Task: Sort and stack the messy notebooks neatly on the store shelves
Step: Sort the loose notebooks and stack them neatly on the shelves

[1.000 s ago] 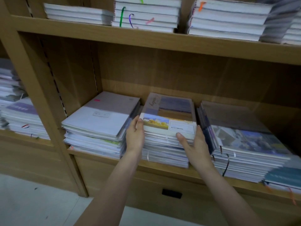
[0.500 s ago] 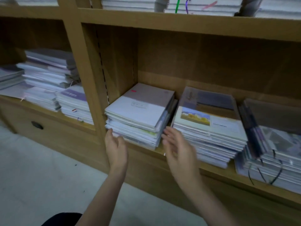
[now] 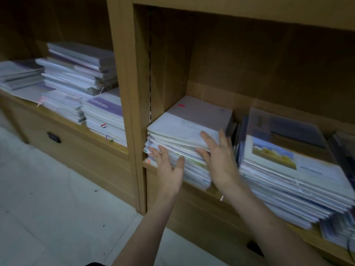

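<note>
Wooden shelves point(image 3: 132, 93) hold uneven piles of notebooks — the left hand point(image 3: 170, 167) and right hand point(image 3: 219, 160), fingers spread and grasping nothing, reach the front edge of the grey-topped stack point(image 3: 184, 135) in the bay's left corner, just beside a landscape-covered stack point(image 3: 288, 169).

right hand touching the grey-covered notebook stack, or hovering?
Cannot tell. In the head view the right hand overlaps the front edge of the grey-covered notebook stack, fingers spread and motion-blurred; no plain contact or gap.
</note>
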Motion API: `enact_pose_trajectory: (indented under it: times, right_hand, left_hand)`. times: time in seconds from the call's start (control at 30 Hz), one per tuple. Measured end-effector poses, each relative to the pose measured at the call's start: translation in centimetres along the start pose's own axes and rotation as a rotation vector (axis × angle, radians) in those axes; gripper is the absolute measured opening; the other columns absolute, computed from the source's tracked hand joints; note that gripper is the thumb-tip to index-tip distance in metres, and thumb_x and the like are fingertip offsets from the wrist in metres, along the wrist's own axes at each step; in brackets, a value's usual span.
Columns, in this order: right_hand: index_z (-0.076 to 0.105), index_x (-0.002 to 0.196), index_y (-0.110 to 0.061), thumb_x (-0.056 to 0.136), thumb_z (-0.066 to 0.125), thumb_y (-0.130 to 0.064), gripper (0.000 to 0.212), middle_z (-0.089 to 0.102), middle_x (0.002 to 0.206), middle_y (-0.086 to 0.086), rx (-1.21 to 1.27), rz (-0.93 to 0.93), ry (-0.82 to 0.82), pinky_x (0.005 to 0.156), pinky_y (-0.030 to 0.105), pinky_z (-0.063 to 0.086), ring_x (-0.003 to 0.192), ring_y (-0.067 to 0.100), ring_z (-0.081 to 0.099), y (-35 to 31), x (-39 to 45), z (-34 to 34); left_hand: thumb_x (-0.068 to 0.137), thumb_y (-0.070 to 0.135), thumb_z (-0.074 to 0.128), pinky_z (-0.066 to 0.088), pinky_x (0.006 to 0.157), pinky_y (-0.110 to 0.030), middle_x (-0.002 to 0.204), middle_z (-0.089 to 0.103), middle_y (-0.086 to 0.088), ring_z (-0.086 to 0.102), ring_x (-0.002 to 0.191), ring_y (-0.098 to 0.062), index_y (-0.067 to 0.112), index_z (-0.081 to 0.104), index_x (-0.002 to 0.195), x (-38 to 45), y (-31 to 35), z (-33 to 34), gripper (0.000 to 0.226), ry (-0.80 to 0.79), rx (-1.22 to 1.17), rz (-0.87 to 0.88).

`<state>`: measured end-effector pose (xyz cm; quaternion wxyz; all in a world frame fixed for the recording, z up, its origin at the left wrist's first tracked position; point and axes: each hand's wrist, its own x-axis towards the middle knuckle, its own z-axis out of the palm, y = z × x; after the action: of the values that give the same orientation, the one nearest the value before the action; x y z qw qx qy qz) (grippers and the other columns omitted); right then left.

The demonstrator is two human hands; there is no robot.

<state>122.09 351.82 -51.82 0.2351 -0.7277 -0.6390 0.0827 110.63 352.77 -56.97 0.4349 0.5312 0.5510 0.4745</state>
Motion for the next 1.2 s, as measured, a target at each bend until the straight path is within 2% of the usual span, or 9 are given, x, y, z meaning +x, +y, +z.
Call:
enact_pose_trajectory:
  times: [0.1, 0.2, 0.27, 0.37, 0.47, 0.57, 0.83, 1.07, 1.2]
  right_hand:
    - [0.022, 0.148, -0.034, 0.097, 0.039, -0.045, 0.055, -0.006, 0.16, 0.002, -0.181, -0.013, -0.009, 0.117, 0.054, 0.008, 0.145, 0.034, -0.006, -0.4, 0.5, -0.6]
    - [-0.002, 0.151, -0.028, 0.096, 0.027, -0.054, 0.067, -0.012, 0.158, 0.011, -0.41, 0.0, -0.06, 0.117, 0.054, 0.0, 0.144, 0.039, -0.01, 0.4, -1.1, 0.3]
    - [0.006, 0.153, -0.018, 0.09, 0.045, -0.055, 0.083, -0.002, 0.156, 0.024, -0.469, -0.115, 0.07, 0.115, 0.058, 0.004, 0.142, 0.046, 0.0, 0.2, -2.2, 1.5]
    - [0.031, 0.146, -0.015, 0.052, 0.085, -0.053, 0.115, 0.03, 0.148, 0.026, -0.574, -0.282, 0.149, 0.105, 0.062, 0.018, 0.137, 0.045, 0.024, -0.4, -2.0, 3.6]
    - [0.031, 0.144, -0.019, 0.036, 0.093, -0.047, 0.128, 0.044, 0.141, 0.02, -0.631, -0.301, 0.152, 0.102, 0.062, 0.031, 0.126, 0.041, 0.044, 0.1, -1.4, 4.4]
    - [0.035, 0.143, -0.019, 0.042, 0.092, -0.044, 0.119, 0.047, 0.138, 0.018, -0.601, -0.362, 0.216, 0.101, 0.061, 0.033, 0.123, 0.037, 0.044, 0.9, -1.4, 4.4]
    - [0.038, 0.141, -0.02, 0.048, 0.093, -0.027, 0.109, 0.034, 0.146, 0.017, -0.557, -0.447, 0.321, 0.108, 0.055, 0.011, 0.131, 0.034, 0.03, 1.9, -0.6, 3.9]
    - [0.03, 0.145, -0.02, 0.046, 0.093, -0.031, 0.117, 0.026, 0.148, 0.018, -0.539, -0.377, 0.244, 0.105, 0.06, 0.023, 0.132, 0.036, 0.027, 1.6, -0.9, 3.9]
    - [-0.004, 0.151, -0.028, 0.079, 0.073, -0.034, 0.106, -0.017, 0.156, 0.012, -0.193, -0.065, 0.112, 0.111, 0.051, 0.026, 0.143, 0.038, 0.004, 0.6, -2.3, 1.9]
  left_hand:
    - [0.096, 0.026, 0.051, 0.004, 0.112, -0.023, 0.156, -0.019, -0.002, -0.017, 0.143, -0.012, 0.015, -0.001, 0.15, 0.4, -0.5, -0.3, 0.076, -0.034, 0.09, 0.043]
    - [0.098, 0.021, 0.047, 0.009, 0.113, -0.024, 0.158, -0.005, 0.003, -0.002, 0.145, -0.012, 0.019, 0.014, 0.15, -0.2, -1.2, -1.9, 0.062, 0.019, 0.059, 0.022]
    - [0.098, 0.018, 0.044, 0.012, 0.111, -0.021, 0.158, 0.006, 0.004, 0.007, 0.145, -0.013, 0.018, 0.016, 0.15, -0.4, -1.8, -2.9, 0.059, 0.093, 0.039, -0.015]
    - [0.099, 0.015, 0.041, 0.022, 0.102, -0.021, 0.151, 0.029, 0.002, 0.026, 0.14, -0.018, 0.02, 0.018, 0.15, -0.5, -2.7, -3.1, 0.056, 0.039, -0.038, -0.1]
    - [0.1, 0.014, 0.039, 0.017, 0.101, -0.017, 0.155, 0.018, 0.003, 0.021, 0.141, -0.015, 0.019, 0.011, 0.151, -1.0, -3.5, -2.7, 0.059, -0.039, 0.062, -0.098]
    - [0.099, 0.013, 0.039, 0.001, 0.115, -0.027, 0.159, -0.005, -0.002, -0.007, 0.145, -0.017, 0.013, 0.002, 0.151, -0.8, -4.5, -2.6, 0.064, -0.066, 0.207, -0.054]
    - [0.096, 0.014, 0.037, -0.011, 0.114, -0.037, 0.158, -0.009, -0.009, -0.021, 0.143, -0.023, 0.005, -0.002, 0.15, 0.1, -3.9, -1.9, 0.067, -0.047, 0.479, -0.04]
    - [0.091, 0.007, 0.042, -0.006, 0.115, -0.04, 0.158, -0.011, -0.008, -0.015, 0.144, -0.022, 0.005, -0.005, 0.149, 0.3, -3.9, -2.1, 0.074, -0.096, 0.496, -0.064]
    - [0.091, 0.007, 0.045, -0.008, 0.115, -0.04, 0.158, -0.01, -0.007, -0.015, 0.144, -0.022, 0.011, -0.004, 0.15, -0.9, -4.1, -2.0, 0.076, -0.192, 0.52, 0.008]
